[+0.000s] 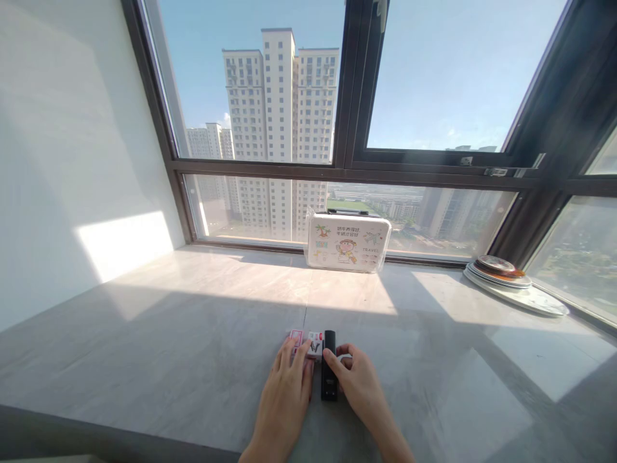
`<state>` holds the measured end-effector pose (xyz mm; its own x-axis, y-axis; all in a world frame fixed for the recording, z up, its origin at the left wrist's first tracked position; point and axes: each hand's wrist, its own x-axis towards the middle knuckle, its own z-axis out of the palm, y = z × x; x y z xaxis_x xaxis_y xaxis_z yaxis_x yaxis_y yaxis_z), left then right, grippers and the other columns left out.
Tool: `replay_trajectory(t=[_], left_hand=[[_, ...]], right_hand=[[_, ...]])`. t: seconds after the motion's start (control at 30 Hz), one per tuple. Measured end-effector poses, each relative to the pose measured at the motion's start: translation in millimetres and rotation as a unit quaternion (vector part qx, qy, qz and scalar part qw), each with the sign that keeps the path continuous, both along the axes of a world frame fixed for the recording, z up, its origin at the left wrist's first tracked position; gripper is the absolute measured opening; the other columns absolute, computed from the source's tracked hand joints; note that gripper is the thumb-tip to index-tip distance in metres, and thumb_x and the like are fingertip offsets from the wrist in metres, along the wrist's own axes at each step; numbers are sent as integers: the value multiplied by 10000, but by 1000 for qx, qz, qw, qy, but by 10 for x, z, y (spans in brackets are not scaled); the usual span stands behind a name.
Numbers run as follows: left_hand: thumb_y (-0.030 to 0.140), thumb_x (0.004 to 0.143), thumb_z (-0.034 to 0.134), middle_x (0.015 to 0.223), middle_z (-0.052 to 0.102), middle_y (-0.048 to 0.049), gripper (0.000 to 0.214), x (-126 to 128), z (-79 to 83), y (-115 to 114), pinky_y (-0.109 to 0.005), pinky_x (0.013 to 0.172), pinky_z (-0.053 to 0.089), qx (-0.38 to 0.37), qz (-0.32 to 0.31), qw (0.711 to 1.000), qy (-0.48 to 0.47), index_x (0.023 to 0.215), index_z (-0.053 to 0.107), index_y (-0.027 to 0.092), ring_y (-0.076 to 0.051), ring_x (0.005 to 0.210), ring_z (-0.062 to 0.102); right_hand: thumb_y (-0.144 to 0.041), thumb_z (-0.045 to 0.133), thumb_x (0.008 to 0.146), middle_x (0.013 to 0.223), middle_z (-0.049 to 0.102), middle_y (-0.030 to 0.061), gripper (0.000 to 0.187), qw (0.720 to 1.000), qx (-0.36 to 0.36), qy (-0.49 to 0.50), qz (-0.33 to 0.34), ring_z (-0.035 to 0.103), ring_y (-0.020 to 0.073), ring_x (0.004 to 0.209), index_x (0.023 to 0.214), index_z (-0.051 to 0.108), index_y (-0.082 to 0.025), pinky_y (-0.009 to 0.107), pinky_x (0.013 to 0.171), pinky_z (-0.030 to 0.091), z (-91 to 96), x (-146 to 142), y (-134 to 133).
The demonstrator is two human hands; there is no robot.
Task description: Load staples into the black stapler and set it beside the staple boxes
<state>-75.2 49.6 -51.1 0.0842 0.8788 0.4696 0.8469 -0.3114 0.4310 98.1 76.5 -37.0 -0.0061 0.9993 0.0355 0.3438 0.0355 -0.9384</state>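
On the grey stone-look ledge, my right hand (354, 379) pinches the side of a black stapler (330, 366), which lies lengthwise, pointing away from me. Just left of it is a small white staple box (315, 344) with a dark printed picture and a red corner. A small pink-and-white box (296, 338) sits beside that one. My left hand (286, 389) covers the near part of both boxes, its fingers resting over them and its thumb by the white box. What lies under the left fingers is hidden.
A white cartoon-printed case (348, 243) with a dark handle stands against the window at the back. Stacked plates (501, 276) lie on the right by the corner. A white wall (72, 161) bounds the left, and the ledge's front edge (120, 427) runs along the lower left.
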Motion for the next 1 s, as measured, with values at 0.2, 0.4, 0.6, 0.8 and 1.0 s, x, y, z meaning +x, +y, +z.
replay_trajectory(t=[0.2, 0.4, 0.6, 0.8, 1.0], left_hand=[[286, 1038, 334, 1490, 479, -84, 377, -261, -16, 106, -456, 1113, 446, -4, -6, 999, -35, 1390, 465, 257, -240, 1421, 413], [289, 1052, 310, 1468, 501, -53, 372, -750, 75, 324, -453, 1160, 391, -4, -22, 1000, -1, 1390, 465, 274, -215, 1435, 380], [299, 1061, 286, 1340, 550, -76, 334, -793, 119, 417, -464, 1099, 438, 11, -11, 1000, 27, 1292, 521, 244, -240, 1323, 471], [285, 1059, 299, 1263, 574, -85, 290, -704, 106, 393, -486, 1048, 476, 52, -23, 998, 21, 1240, 521, 240, -249, 1241, 529], [276, 1058, 315, 1284, 565, -82, 289, -668, 85, 397, -496, 1078, 459, 44, -18, 998, 28, 1286, 490, 243, -251, 1291, 498]], right_hand=[[-689, 537, 879, 644, 614, -4, 560, 996, -7, 57, 61, 583, 169, 466, 1065, 654, -174, 256, 397, 449, 9, -330, -46], [-602, 485, 942, 690, 638, 8, 470, 986, 25, 63, 151, 586, 162, 507, 1043, 709, -201, 237, 439, 443, 88, -715, 49], [-588, 474, 954, 692, 642, 3, 461, 987, 42, 48, 150, 554, 145, 468, 1011, 721, -203, 226, 425, 399, 90, -783, 140], [-565, 459, 972, 649, 630, -3, 457, 990, 45, 44, 127, 576, 147, 468, 999, 729, -197, 217, 428, 395, 29, -757, 110], [-528, 445, 987, 597, 607, -16, 435, 992, 51, 39, 106, 561, 139, 428, 934, 714, -191, 210, 403, 376, 31, -754, 68]])
